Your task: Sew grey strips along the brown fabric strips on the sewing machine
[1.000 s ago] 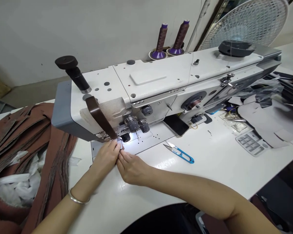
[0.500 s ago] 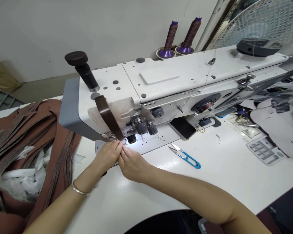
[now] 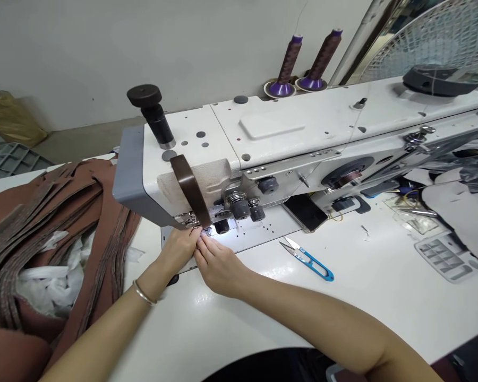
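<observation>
Both of my hands meet under the head of a white sewing machine [image 3: 271, 124], close to its lit needle area. My left hand [image 3: 180, 248] has its fingers pressed together beside the brown lever-like guard [image 3: 191, 191]. Against it, my right hand [image 3: 219, 265] is closed with the fingertips touching the left ones. Whatever the fingertips pinch is hidden or too small to name. The metal bed plate [image 3: 250, 236] of the machine lies just beyond the fingers. Blue thread snips [image 3: 310, 261] rest on the table to the right of my right hand.
Brown fabric pieces [image 3: 91, 223] are heaped at the left with white scraps [image 3: 51, 281]. A phone [image 3: 306, 212] lies by the machine arm. Two brown thread cones [image 3: 290, 63] stand behind it, near a fan [image 3: 442, 42]. Grey cut pieces [image 3: 458, 201] and a stencil plate [image 3: 442, 257] lie right.
The view has shifted slightly, so the machine and table things appear a little farther right. My hands stay together at the needle area, with only a slight change in finger position.
</observation>
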The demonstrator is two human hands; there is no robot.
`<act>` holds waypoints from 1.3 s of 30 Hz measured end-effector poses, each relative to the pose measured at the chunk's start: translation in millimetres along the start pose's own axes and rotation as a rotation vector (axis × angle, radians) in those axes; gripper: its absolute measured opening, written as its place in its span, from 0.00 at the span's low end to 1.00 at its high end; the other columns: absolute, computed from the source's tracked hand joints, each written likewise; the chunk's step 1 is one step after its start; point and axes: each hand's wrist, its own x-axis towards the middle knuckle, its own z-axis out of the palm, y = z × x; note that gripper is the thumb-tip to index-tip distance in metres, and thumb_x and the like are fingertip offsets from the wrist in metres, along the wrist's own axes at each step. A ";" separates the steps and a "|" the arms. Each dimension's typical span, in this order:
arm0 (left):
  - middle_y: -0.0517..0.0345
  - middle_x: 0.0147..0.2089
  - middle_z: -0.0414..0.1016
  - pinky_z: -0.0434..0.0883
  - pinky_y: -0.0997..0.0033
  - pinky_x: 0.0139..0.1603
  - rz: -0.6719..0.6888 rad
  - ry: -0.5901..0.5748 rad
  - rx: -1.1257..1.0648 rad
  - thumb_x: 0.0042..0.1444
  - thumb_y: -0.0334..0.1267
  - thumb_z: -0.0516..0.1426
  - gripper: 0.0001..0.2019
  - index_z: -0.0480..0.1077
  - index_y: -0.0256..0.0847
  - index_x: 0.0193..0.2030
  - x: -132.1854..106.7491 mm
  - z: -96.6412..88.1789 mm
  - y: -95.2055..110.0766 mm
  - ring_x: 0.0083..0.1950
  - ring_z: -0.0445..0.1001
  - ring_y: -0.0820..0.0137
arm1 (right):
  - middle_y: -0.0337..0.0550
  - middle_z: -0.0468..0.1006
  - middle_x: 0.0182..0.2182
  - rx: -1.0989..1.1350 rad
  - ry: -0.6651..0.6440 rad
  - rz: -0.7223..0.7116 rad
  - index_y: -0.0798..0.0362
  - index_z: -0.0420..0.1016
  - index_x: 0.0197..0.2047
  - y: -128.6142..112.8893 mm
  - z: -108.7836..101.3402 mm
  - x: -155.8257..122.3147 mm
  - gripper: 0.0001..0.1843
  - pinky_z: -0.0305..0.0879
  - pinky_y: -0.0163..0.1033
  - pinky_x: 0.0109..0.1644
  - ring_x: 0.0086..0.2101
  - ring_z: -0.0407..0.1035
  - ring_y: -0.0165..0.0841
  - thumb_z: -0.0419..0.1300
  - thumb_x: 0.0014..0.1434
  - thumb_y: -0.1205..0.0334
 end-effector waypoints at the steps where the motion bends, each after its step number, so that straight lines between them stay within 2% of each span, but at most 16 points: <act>1: 0.47 0.35 0.77 0.72 0.62 0.41 -0.003 -0.005 0.004 0.61 0.25 0.45 0.15 0.73 0.35 0.43 0.9 -0.8 0.5 0.40 0.76 0.58 | 0.72 0.74 0.50 -0.009 0.001 -0.002 0.73 0.71 0.49 0.0 0.0 -0.1 0.17 0.66 0.54 0.60 0.54 0.69 0.49 0.47 0.63 0.75; 7: 0.47 0.33 0.76 0.72 0.63 0.40 0.003 -0.007 0.020 0.62 0.26 0.45 0.15 0.73 0.34 0.43 2.2 -1.3 0.1 0.38 0.76 0.59 | 0.71 0.75 0.49 -0.058 0.051 -0.005 0.73 0.72 0.48 -0.9 3.0 -1.1 0.17 0.68 0.53 0.59 0.53 0.70 0.48 0.46 0.63 0.75; 11: 0.47 0.33 0.77 0.73 0.64 0.38 0.020 0.013 0.021 0.61 0.26 0.45 0.16 0.73 0.34 0.43 0.1 2.5 -2.5 0.37 0.77 0.61 | 0.72 0.74 0.50 -0.036 0.017 -0.002 0.73 0.71 0.50 -1.1 4.1 -2.0 0.18 0.67 0.54 0.60 0.55 0.69 0.48 0.46 0.63 0.75; 14: 0.47 0.36 0.78 0.74 0.64 0.42 0.033 0.037 0.011 0.61 0.26 0.46 0.15 0.73 0.35 0.44 -1.6 5.2 -4.3 0.40 0.77 0.62 | 0.74 0.73 0.50 -0.020 0.002 -0.011 0.75 0.70 0.50 -1.0 3.6 -1.7 0.18 0.66 0.55 0.60 0.55 0.68 0.48 0.47 0.63 0.75; 16: 0.46 0.39 0.78 0.74 0.63 0.45 0.044 0.065 0.005 0.61 0.26 0.46 0.15 0.73 0.35 0.46 -3.1 7.3 -5.2 0.42 0.77 0.62 | 0.72 0.74 0.50 -0.038 0.025 -0.013 0.74 0.71 0.49 -1.0 2.9 -1.0 0.17 0.67 0.54 0.60 0.54 0.69 0.48 0.47 0.63 0.75; 19: 0.46 0.40 0.78 0.75 0.62 0.42 0.077 0.127 -0.007 0.62 0.27 0.46 0.15 0.73 0.35 0.46 -6.8 12.2 -6.5 0.41 0.77 0.61 | 0.70 0.75 0.49 -0.060 0.046 -0.010 0.73 0.72 0.48 -1.1 2.2 -0.4 0.17 0.68 0.53 0.60 0.53 0.70 0.48 0.47 0.63 0.75; 25: 0.46 0.41 0.79 0.75 0.62 0.41 0.130 0.234 -0.021 0.63 0.27 0.45 0.15 0.72 0.35 0.46 -13.5 21.2 -7.2 0.41 0.77 0.62 | 0.75 0.73 0.50 -0.011 0.002 -0.027 0.76 0.70 0.50 -1.7 4.3 -2.5 0.17 0.66 0.56 0.61 0.55 0.68 0.51 0.48 0.63 0.75; 35: 0.46 0.37 0.77 0.73 0.61 0.39 0.099 0.267 -0.023 0.62 0.25 0.47 0.13 0.73 0.34 0.38 -10.6 14.3 2.5 0.37 0.75 0.61 | 0.70 0.74 0.50 0.016 0.043 -0.045 0.71 0.73 0.48 1.0 9.3 -6.5 0.16 0.67 0.54 0.61 0.56 0.67 0.48 0.47 0.63 0.76; 39: 0.48 0.37 0.77 0.72 0.62 0.42 0.069 0.274 -0.050 0.59 0.23 0.50 0.10 0.72 0.34 0.39 -8.9 13.1 5.7 0.39 0.74 0.61 | 0.67 0.75 0.49 0.044 0.092 -0.033 0.72 0.72 0.49 2.5 7.2 -4.6 0.17 0.70 0.50 0.58 0.55 0.68 0.47 0.48 0.62 0.76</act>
